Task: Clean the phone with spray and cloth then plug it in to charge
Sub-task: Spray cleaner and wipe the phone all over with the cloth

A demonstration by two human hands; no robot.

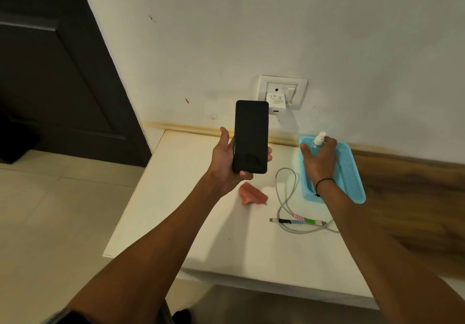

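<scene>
On the bench [226, 248] nearest you lies a coiled cable [286, 197], its plug end pointing left, with a pink cloth [251, 196] crumpled just to its left. Above the cloth, your left hand [227, 165] holds the phone [250, 136] upright off the bench, dark screen toward you, thumb on its left edge and fingertips wrapped round the right. Farther right, your right hand [319, 158] curls over the spray bottle [320, 139] inside the blue tray [352, 172]; only the white nozzle shows. Beyond, a charger [276, 103] sits in the wall socket [283, 92].
</scene>
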